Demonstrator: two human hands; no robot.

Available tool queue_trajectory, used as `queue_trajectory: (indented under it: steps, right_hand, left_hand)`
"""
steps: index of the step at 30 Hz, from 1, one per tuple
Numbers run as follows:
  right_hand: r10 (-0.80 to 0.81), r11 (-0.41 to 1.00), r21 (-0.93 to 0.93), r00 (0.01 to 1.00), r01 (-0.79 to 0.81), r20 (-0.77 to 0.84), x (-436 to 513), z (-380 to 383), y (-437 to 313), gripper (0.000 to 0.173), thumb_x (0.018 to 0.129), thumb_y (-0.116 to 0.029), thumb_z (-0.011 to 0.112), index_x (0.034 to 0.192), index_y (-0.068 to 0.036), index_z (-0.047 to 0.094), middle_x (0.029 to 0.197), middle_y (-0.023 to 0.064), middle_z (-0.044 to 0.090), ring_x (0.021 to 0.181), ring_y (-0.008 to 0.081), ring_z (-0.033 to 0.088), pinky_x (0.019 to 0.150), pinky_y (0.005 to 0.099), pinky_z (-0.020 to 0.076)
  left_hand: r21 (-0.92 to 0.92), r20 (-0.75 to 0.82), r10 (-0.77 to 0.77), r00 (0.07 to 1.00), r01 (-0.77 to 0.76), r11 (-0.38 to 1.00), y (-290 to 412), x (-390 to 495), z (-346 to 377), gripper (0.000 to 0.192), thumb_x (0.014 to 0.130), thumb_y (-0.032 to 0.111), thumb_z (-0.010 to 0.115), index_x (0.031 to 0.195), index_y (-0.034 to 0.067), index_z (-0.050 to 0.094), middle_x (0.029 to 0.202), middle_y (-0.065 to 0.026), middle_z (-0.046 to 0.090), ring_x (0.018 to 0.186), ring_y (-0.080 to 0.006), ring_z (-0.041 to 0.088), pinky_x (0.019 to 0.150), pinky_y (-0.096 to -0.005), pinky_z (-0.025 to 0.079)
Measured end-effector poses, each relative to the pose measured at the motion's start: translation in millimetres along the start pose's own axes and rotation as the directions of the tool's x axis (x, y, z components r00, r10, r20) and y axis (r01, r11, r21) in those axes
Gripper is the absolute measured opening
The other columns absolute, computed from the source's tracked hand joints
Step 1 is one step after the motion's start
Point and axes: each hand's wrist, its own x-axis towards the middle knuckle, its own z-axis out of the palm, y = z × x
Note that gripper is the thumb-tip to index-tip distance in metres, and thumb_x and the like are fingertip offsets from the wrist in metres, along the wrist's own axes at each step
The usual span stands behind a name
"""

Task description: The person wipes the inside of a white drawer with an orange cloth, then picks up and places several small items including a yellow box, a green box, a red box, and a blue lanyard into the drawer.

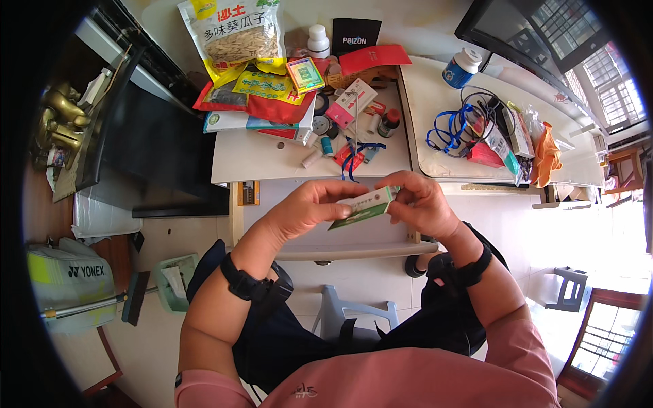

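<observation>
A small green and white carton [365,206] is held in the air above a pulled-out drawer [326,250]. My left hand [314,206] grips its left end between thumb and fingers. At the carton's right end, by its end flap, the fingers of my right hand [421,204] are closed around it. Beyond my hands, the white tabletop [245,163] bears a pink and white box [352,103], a small dark bottle with a red cap [389,123], thread spools [326,146] and a blue cord [352,163].
Bags of sunflower seeds [245,46] stand at the back left. A red envelope [375,60], a white bottle [318,42] and a blue bottle [461,68] are farther back. Tangled cables [449,127] lie right, below a monitor [535,41]. A grey-blue plastic stool [331,311] is between the legs.
</observation>
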Motion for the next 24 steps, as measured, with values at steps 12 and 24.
queue_trajectory:
  steps: [12,24]
  right_hand:
    - [0.139,0.985,0.124,0.98,-0.121,-0.144,12.5,7.8,6.7,0.036,0.089,-0.014,0.062,0.12,0.0,0.051,0.084,0.0055,0.064,0.055,0.0076,0.058,0.049,0.0204,0.0454]
    - [0.214,0.963,0.169,0.977,-0.208,-0.013,17.1,18.2,12.4,0.038,0.091,-0.015,0.058,0.127,-0.007,0.047,0.071,0.0037,0.06,0.047,0.0071,0.051,0.042,0.0219,0.0417]
  left_hand:
    - [-0.238,-0.166,0.071,0.984,-0.11,0.965,-7.3,-6.4,-11.5,0.058,0.095,0.043,0.047,0.13,-0.003,0.045,0.125,-0.0135,0.054,0.116,-0.0218,0.051,0.091,-0.0393,0.05]
    - [0.259,-0.343,0.217,0.914,-0.13,0.957,-25.7,-16.0,-18.7,0.018,0.087,0.007,0.063,0.104,-0.001,0.061,0.093,-0.0044,0.064,0.082,-0.0106,0.061,0.073,-0.0262,0.053]
